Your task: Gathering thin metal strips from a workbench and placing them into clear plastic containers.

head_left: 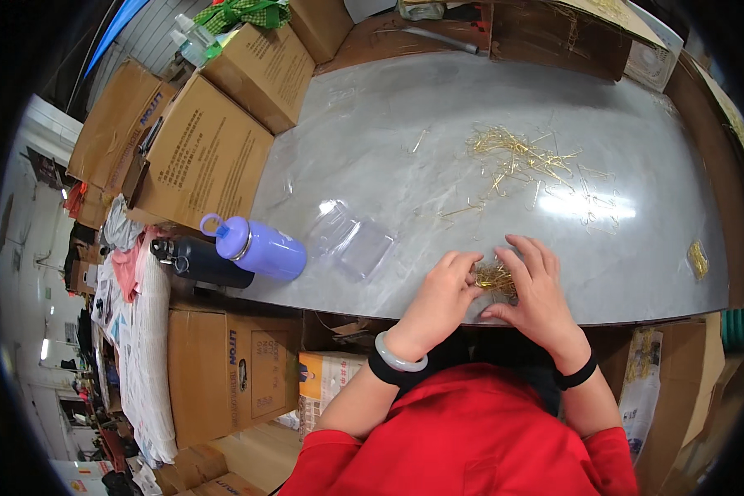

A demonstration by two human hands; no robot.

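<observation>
Near the front edge of the grey table, a bunch of gold wire hooks (495, 279) lies between my two hands. My left hand (444, 296) has its fingers and thumb closed on the left end of the bunch. My right hand (544, 299) curves loosely round its right side, thumb below and fingers above. Part of the bunch is hidden by my fingers. Farther back lies a loose, tangled pile of gold wire hooks (521, 155), with stray hooks scattered around it.
Left of my hands sits a clear plastic clamshell (365, 250). A purple bottle (269, 250) and a black bottle (211, 262) lie beyond it. Cardboard boxes (215, 149) line the left edge. A small gold bundle (698, 259) rests at the right. An open carton (554, 41) stands at the back.
</observation>
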